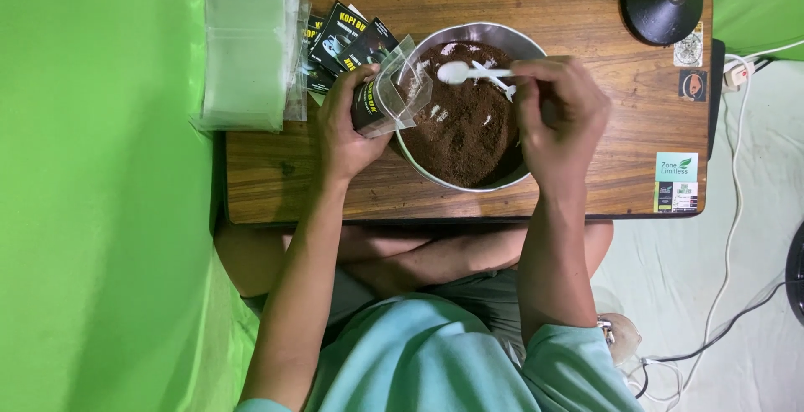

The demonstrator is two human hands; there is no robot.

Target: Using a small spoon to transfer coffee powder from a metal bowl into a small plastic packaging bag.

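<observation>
A metal bowl [511, 40] full of dark brown powder [465, 127] sits in the middle of a low wooden table [276, 173]. My left hand [345, 123] holds a small clear plastic pouch [402, 85] with a black label, its mouth open at the bowl's left rim. My right hand [559, 115] grips a white plastic spoon [469, 72] above the powder, its bowl pointing left toward the pouch. The spoon looks empty.
A stack of clear plastic bags [247, 43] lies at the table's left end, beside several black printed packets [339, 35]. A black lamp base [662, 2] stands at the far right corner. White and black cables [737, 211] run over the floor on the right. My crossed legs are under the table.
</observation>
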